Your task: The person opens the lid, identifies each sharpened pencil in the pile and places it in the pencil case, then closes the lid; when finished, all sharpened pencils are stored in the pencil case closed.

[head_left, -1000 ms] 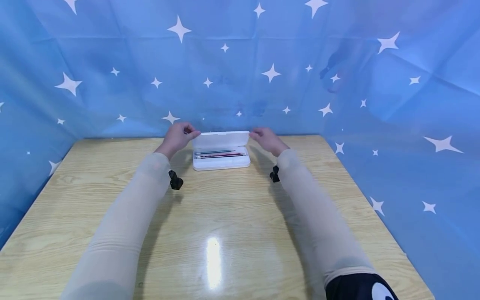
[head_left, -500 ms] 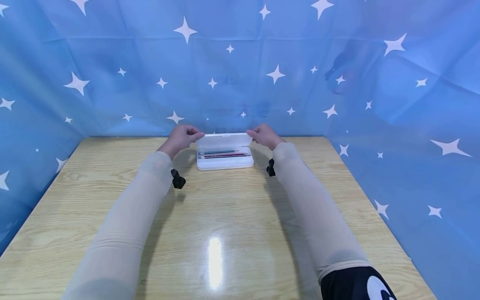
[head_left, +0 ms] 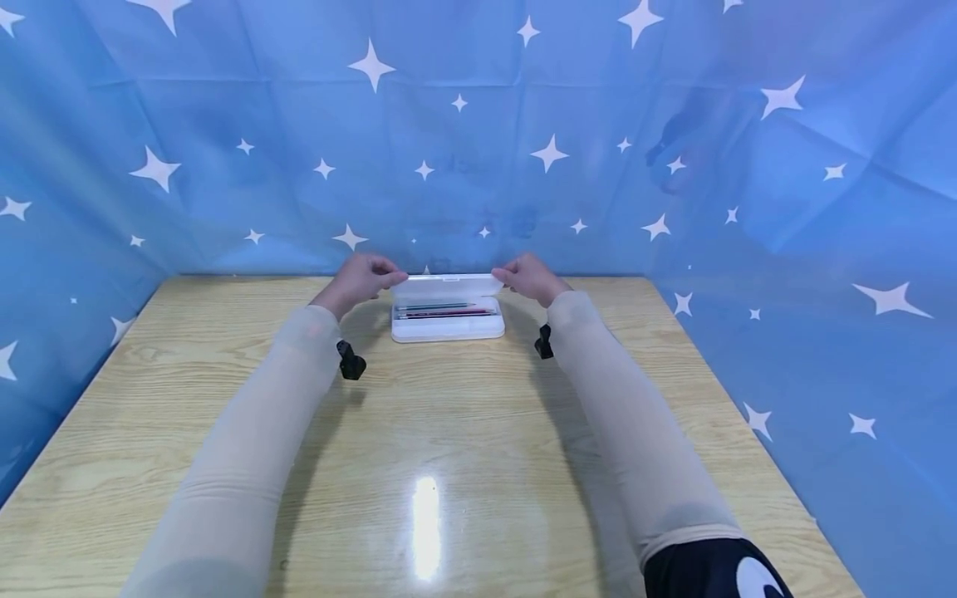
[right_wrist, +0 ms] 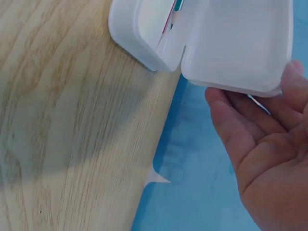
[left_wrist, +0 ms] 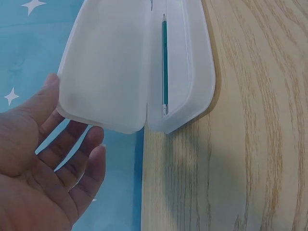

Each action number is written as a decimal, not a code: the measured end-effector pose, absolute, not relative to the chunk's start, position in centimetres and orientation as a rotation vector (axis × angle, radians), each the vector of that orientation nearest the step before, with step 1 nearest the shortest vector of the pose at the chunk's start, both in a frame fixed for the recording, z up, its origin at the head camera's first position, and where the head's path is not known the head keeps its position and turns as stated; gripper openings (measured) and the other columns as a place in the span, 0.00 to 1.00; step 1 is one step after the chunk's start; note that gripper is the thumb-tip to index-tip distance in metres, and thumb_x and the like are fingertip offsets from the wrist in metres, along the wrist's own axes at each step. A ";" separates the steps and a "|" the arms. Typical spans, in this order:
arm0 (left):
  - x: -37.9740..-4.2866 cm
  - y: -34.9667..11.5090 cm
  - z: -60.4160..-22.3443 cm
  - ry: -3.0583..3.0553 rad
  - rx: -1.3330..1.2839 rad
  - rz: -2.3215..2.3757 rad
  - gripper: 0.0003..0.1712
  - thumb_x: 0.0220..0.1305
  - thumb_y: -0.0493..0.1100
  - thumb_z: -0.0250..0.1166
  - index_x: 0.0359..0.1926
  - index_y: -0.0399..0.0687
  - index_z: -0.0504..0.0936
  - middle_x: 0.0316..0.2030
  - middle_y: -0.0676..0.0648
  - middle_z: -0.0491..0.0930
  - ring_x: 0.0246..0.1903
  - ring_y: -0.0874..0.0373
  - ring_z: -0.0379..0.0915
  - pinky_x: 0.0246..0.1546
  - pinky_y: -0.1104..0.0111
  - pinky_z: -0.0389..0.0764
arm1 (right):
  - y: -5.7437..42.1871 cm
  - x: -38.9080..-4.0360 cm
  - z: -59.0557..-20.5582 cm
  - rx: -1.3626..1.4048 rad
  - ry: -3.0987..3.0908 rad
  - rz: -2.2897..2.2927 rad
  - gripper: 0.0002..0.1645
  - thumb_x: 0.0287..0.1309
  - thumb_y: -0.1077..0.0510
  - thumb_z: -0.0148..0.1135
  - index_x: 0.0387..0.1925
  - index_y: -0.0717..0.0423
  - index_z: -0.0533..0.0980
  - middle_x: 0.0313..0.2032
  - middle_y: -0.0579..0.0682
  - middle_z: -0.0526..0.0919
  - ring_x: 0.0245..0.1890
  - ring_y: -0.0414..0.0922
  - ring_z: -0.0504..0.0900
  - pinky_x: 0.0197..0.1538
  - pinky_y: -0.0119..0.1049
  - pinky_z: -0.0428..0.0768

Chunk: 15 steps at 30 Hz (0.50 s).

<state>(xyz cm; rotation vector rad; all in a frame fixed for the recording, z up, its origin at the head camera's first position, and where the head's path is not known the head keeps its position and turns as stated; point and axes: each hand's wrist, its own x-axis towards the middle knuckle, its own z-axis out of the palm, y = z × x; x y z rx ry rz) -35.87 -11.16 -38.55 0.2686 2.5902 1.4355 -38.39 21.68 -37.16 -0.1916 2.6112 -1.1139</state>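
Observation:
A white pencil case [head_left: 449, 330] lies open near the table's far edge, its lid [head_left: 449, 287] raised at the back. My left hand [head_left: 357, 281] pinches the lid's left corner, with the thumb on the edge and the fingers behind. At the opposite corner, my right hand [head_left: 529, 277] grips the lid in a similar way. Several pencils lie lengthwise inside; a green pencil [left_wrist: 165, 67] shows in the left wrist view, and a dark red pencil [head_left: 449, 314] in the head view. In the right wrist view, the right fingers [right_wrist: 240, 125] curl under the lid's end.
The wooden table [head_left: 449, 415] stretches in front of the case, with a bright light reflection on it. Right behind the far edge hangs a blue curtain [head_left: 449, 124] with white stars. Black wrist mounts [head_left: 351, 360] sit beside the sleeves.
The lid's top edge has dropped slightly in the head view and looks tilted farther back. My right thumb has moved inward over the lid's corner. The case's base stays put.

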 end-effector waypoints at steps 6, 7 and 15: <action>-35.9 -11.5 -38.8 2.549 0.271 1.431 0.21 0.68 0.53 0.68 0.52 0.41 0.85 0.55 0.41 0.78 0.55 0.44 0.73 0.56 0.49 0.79 | 22.0 -38.1 -37.3 -0.201 2.601 -1.076 0.23 0.74 0.45 0.56 0.56 0.56 0.83 0.66 0.56 0.75 0.63 0.57 0.73 0.65 0.53 0.72; -35.9 -11.6 -38.9 2.540 0.271 1.434 0.21 0.68 0.53 0.69 0.51 0.42 0.86 0.55 0.41 0.78 0.55 0.44 0.73 0.56 0.48 0.79 | 22.1 -38.0 -37.3 -0.208 2.601 -1.067 0.23 0.74 0.46 0.57 0.57 0.56 0.82 0.66 0.56 0.75 0.63 0.56 0.73 0.66 0.53 0.72; -35.6 -11.9 -39.6 2.502 0.323 1.433 0.17 0.66 0.50 0.71 0.49 0.45 0.87 0.59 0.44 0.76 0.54 0.46 0.75 0.57 0.48 0.78 | 22.4 -37.4 -37.8 -0.290 2.599 -1.034 0.21 0.71 0.50 0.62 0.57 0.57 0.82 0.63 0.56 0.79 0.70 0.56 0.69 0.69 0.53 0.69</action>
